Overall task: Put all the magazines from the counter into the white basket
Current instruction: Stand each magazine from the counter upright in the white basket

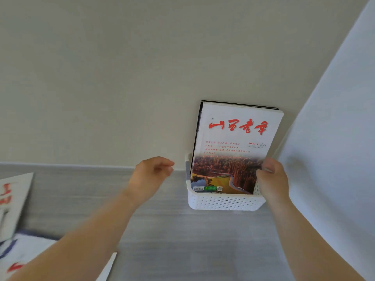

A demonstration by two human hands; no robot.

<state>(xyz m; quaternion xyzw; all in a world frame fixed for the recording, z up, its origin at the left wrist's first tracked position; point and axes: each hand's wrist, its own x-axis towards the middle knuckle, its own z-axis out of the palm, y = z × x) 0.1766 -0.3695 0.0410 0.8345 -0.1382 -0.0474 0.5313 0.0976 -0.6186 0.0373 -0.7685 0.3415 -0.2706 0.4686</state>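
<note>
Grey counter, cream wall; right hand pinches magazine in white basket; left hand loose, empty.

A plain cream wall backs the grey counter (streaked grain), a pale panel at right

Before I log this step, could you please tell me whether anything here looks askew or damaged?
Nothing damaged or spilled. The front magazine stands slightly tilted in the white basket, rising far above its low rim, with the right hand pinching its edge.
</note>
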